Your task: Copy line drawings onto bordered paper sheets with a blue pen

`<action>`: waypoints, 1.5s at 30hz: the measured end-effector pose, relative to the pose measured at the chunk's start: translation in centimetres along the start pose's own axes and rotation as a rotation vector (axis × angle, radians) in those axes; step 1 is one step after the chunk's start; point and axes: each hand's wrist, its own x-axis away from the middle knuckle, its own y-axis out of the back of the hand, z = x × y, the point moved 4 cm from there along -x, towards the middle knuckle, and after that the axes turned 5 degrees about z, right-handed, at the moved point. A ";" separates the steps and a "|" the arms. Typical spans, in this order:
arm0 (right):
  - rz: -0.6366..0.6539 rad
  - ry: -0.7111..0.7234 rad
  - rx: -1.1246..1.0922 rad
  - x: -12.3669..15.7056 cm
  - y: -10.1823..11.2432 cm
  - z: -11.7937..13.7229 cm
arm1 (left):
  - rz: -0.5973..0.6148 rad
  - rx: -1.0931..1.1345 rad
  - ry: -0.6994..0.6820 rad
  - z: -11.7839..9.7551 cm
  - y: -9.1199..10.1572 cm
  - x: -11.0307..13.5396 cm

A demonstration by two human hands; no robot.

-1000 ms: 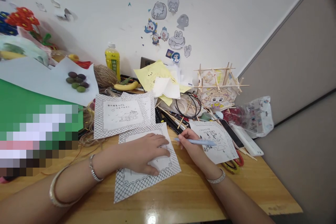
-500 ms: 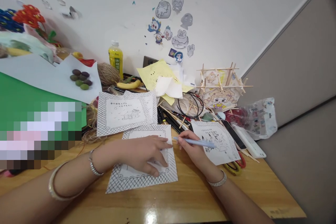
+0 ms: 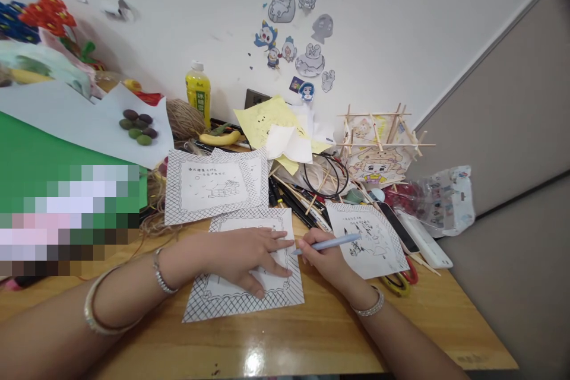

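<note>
My left hand (image 3: 249,258) lies flat with spread fingers on a sheet of paper (image 3: 238,307) that has a crosshatched border. The hand covers most of the sheet's middle. In my right hand (image 3: 324,258) is a light blue pen (image 3: 333,243), its tip pointing left at the sheet's right edge. Whether the tip touches the paper I cannot tell. Behind my left hand is another bordered drawing (image 3: 214,187) of a pavilion with handwriting, overlapping a similar sheet. A third drawing (image 3: 378,249) lies just right of my right hand.
Pens and wooden sticks (image 3: 296,202) pile up behind the sheets. A phone (image 3: 398,227), a white case (image 3: 426,246) and scissors (image 3: 398,285) lie on the right. A stick frame (image 3: 378,145), a yellow bottle (image 3: 198,95) and twine (image 3: 184,122) stand near the wall.
The pen has swung in my right hand: its tip is lower and its back end higher. My left hand stays on the sheet. The whole view has shifted slightly.
</note>
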 end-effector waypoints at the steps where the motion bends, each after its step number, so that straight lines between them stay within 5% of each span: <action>1: 0.016 0.010 0.034 -0.1 -0.1 0.1 | -0.009 0.001 -0.002 0.0 0.0 0.0; 28: 0.143 0.133 0.220 -0.1 -0.5 1.0 | -0.004 -0.024 0.004 -0.1 0.1 -0.2; 45: 0.037 0.054 0.283 -0.2 0.0 0.0 | 0.042 -0.023 0.019 -0.2 0.2 -0.3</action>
